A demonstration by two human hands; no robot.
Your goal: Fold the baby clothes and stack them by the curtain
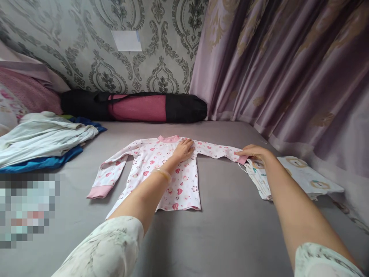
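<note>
A child's long-sleeved shirt (184, 182), white with pink hearts and flowers, lies spread on the grey bed sheet (225, 227). Its pink collar points away from me. My left hand (183, 150) rests flat on the upper chest near the right-side shoulder, fingers stretched out. Out to the right, my right hand (256, 151) pinches the sleeve end at its pink cuff (242, 159), and that sleeve is stretched sideways. The other sleeve (111, 173) slants down to the left. My left forearm covers part of the shirt's lower front.
Folded white printed clothes (308, 173) lie at right, partly behind my right forearm. A heap of white and blue clothes (49, 136) is at left. A black and pink long bag (138, 107) lies along the wall, beside a purple curtain (245, 61). A blurred patch covers the lower left.
</note>
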